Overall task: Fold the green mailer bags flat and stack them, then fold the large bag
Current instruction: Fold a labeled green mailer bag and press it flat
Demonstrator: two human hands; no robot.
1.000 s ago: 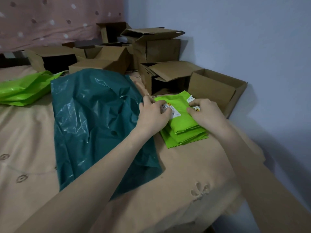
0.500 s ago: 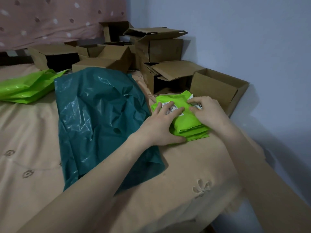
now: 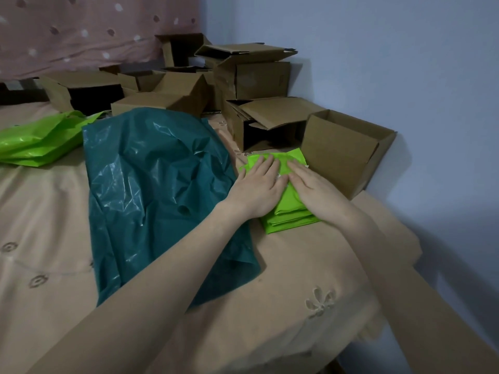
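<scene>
While your left hand (image 3: 256, 190) and right hand (image 3: 314, 188) press flat, fingers spread, on folded green stack (image 3: 290, 214), long axis runs toward bed's far edge; cardboard box (image 3: 343, 152) beside it, contents unseen.

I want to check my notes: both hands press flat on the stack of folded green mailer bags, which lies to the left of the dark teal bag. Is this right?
Not quite. The head view shows the stack of folded green mailer bags to the right of the dark teal bag. Both hands, left hand and right hand, do press flat on it.

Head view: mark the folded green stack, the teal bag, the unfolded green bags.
folded green stack (image 3: 290, 215), head view, near edge.
teal bag (image 3: 151, 184), head view, crumpled middle.
unfolded green bags (image 3: 35, 143), head view, top surface.
</scene>
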